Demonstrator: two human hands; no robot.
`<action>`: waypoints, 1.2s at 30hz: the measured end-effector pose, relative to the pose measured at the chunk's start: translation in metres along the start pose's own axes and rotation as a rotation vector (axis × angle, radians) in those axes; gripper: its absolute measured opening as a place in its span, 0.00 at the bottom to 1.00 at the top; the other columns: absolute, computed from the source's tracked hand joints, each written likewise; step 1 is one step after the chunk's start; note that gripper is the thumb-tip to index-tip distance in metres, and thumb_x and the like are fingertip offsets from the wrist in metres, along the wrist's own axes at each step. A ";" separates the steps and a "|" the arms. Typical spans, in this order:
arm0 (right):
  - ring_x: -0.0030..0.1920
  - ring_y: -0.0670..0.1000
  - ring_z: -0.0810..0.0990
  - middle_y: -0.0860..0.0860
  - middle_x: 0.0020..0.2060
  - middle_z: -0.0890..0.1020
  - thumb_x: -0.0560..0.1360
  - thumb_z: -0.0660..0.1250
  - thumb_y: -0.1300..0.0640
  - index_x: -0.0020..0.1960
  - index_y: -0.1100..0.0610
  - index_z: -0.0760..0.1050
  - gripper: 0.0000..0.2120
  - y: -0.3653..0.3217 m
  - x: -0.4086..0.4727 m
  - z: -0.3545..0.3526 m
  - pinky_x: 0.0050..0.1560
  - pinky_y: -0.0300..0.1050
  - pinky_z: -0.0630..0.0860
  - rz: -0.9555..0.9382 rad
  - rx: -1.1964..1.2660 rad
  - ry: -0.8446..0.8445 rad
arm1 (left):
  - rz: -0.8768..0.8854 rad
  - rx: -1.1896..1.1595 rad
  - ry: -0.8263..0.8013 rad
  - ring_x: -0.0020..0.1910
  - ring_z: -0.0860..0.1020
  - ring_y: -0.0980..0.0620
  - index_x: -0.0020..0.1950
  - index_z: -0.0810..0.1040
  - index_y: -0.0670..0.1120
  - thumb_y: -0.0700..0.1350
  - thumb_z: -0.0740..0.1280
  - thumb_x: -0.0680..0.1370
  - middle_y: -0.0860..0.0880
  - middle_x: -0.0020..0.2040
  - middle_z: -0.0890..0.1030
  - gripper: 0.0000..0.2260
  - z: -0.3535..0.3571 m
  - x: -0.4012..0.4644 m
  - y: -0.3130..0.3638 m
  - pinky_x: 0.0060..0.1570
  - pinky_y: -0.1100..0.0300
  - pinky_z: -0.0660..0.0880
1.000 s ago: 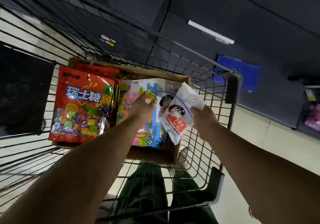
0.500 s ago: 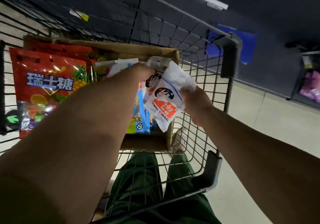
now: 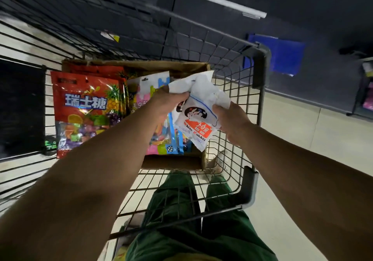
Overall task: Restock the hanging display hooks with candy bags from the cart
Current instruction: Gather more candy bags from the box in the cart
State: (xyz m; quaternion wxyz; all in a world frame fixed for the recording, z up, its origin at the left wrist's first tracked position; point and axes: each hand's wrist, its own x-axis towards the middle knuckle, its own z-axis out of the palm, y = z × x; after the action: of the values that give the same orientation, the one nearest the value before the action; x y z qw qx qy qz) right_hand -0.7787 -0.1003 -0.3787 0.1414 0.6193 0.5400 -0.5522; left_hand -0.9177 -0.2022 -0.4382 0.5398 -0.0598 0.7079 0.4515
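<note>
A wire cart [image 3: 259, 107] holds a cardboard box [image 3: 173, 163] of candy bags. My right hand [image 3: 232, 120] grips a white White Rabbit bag [image 3: 198, 123] by its right edge, lifted over the box. My left hand [image 3: 168, 102] pinches the top of a second white bag [image 3: 182, 85] just behind the first. Red fruit-candy bags [image 3: 86, 107] stand at the box's left, with pink and blue gummy bags [image 3: 161, 139] in the middle, partly hidden by my left forearm.
A dark wall with a long white light strip [image 3: 235, 6] and a blue sheet [image 3: 282, 58] stands beyond the cart. A display rack with pink goods [image 3: 367, 97] is at the far right. Pale floor lies to the right; my green trousers [image 3: 187, 230] show below.
My left hand has left the gummy bags and now pinches a second white bag. The right hand still holds its White Rabbit bag, slightly higher. The camera has shifted.
</note>
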 end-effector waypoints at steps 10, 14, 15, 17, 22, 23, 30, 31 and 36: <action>0.44 0.50 0.82 0.49 0.43 0.84 0.75 0.70 0.46 0.56 0.54 0.79 0.15 -0.022 -0.057 -0.047 0.41 0.42 0.75 -0.195 0.168 0.005 | 0.162 0.017 -0.095 0.52 0.85 0.47 0.60 0.82 0.44 0.44 0.72 0.77 0.45 0.54 0.86 0.12 -0.009 -0.102 0.050 0.51 0.53 0.80; 0.40 0.50 0.86 0.51 0.42 0.87 0.73 0.74 0.50 0.52 0.59 0.80 0.14 -0.031 -0.088 -0.095 0.42 0.46 0.83 -0.304 0.350 -0.010 | 0.285 0.015 -0.153 0.52 0.84 0.45 0.58 0.83 0.42 0.45 0.73 0.75 0.42 0.53 0.86 0.13 0.024 -0.151 0.083 0.55 0.50 0.80; 0.38 0.50 0.86 0.51 0.40 0.87 0.74 0.73 0.51 0.51 0.59 0.80 0.12 -0.030 -0.097 -0.112 0.39 0.46 0.83 -0.332 0.383 -0.016 | 0.310 -0.006 -0.158 0.50 0.85 0.46 0.55 0.83 0.43 0.46 0.74 0.74 0.43 0.51 0.86 0.12 0.037 -0.161 0.091 0.55 0.49 0.80; 0.33 0.49 0.84 0.50 0.36 0.86 0.75 0.72 0.55 0.47 0.58 0.80 0.06 -0.017 -0.120 -0.154 0.33 0.42 0.79 -0.401 0.471 0.002 | 0.350 0.019 -0.157 0.52 0.84 0.43 0.55 0.84 0.45 0.55 0.77 0.70 0.43 0.52 0.86 0.19 0.077 -0.186 0.104 0.59 0.44 0.78; 0.44 0.58 0.85 0.53 0.42 0.86 0.76 0.72 0.59 0.43 0.56 0.79 0.04 0.048 -0.171 -0.273 0.50 0.56 0.82 -0.498 0.610 0.108 | 0.488 0.122 -0.253 0.59 0.82 0.42 0.60 0.83 0.47 0.69 0.74 0.66 0.45 0.57 0.85 0.32 0.204 -0.244 0.110 0.65 0.42 0.73; 0.47 0.58 0.85 0.55 0.45 0.86 0.75 0.72 0.58 0.44 0.57 0.79 0.03 0.068 -0.182 -0.303 0.53 0.59 0.82 -0.510 0.635 0.142 | 0.536 0.141 -0.290 0.57 0.82 0.44 0.58 0.83 0.47 0.65 0.73 0.71 0.46 0.55 0.85 0.26 0.241 -0.267 0.107 0.63 0.45 0.75; 0.35 0.51 0.84 0.53 0.37 0.85 0.75 0.71 0.60 0.44 0.59 0.81 0.03 0.217 -0.258 -0.488 0.35 0.44 0.79 -0.583 0.784 0.430 | 0.735 0.210 -0.458 0.45 0.85 0.51 0.50 0.84 0.46 0.41 0.75 0.75 0.49 0.46 0.87 0.06 0.473 -0.374 0.059 0.42 0.59 0.81; 0.34 0.51 0.83 0.53 0.37 0.85 0.75 0.72 0.59 0.45 0.61 0.81 0.04 0.237 -0.267 -0.508 0.35 0.44 0.79 -0.592 0.800 0.468 | 0.728 0.217 -0.494 0.46 0.85 0.50 0.52 0.84 0.45 0.41 0.75 0.75 0.48 0.48 0.87 0.07 0.499 -0.384 0.054 0.43 0.58 0.81; 0.46 0.63 0.85 0.60 0.47 0.86 0.76 0.71 0.55 0.53 0.62 0.80 0.11 0.320 -0.292 -0.586 0.50 0.62 0.82 -0.602 0.961 0.603 | 0.712 0.329 -0.670 0.50 0.84 0.47 0.57 0.83 0.42 0.39 0.73 0.76 0.45 0.51 0.86 0.11 0.606 -0.423 0.038 0.49 0.54 0.80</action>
State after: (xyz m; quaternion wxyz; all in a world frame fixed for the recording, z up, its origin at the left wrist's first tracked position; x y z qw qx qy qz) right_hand -0.1471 0.0816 -0.0642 -0.4710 0.5630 0.3987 -0.5497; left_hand -0.3358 0.0766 -0.0762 0.5521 0.4185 0.5343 0.4843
